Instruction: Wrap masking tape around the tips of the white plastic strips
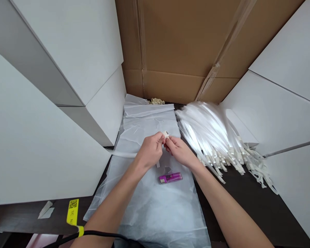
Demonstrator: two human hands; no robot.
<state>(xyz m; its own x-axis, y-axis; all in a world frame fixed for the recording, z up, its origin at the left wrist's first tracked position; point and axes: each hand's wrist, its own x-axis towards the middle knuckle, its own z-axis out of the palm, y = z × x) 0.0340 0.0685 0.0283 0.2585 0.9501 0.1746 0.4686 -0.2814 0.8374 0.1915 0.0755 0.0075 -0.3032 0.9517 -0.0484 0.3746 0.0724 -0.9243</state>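
A small cream tab is pinched at the centre of the view, above a white sheet of soft, thin material. The left hand and the right hand meet around it, both nearly closed, with their fingertips holding it from either side. A thin white strip runs left from beneath the left hand toward the white boards on that side.

Just near the hands, a purple lighter lies flat on the sheet. Beyond the hands, a clear plastic bag lies on the far part of the sheet, and a small heap of pale crumpled bits sits just past it, against the cardboard.

To the right, a large fanned bundle of white plastic strips spreads across the dark tabletop, with cream tabs gathered at its near ends. Tall white boards stand along the left, more white boards stand along the right, and a brown cardboard wall closes the far side. At the near left, a yellow tag with a QR code hangs beside a black cable, and a scrap of white paper lies on the tabletop.
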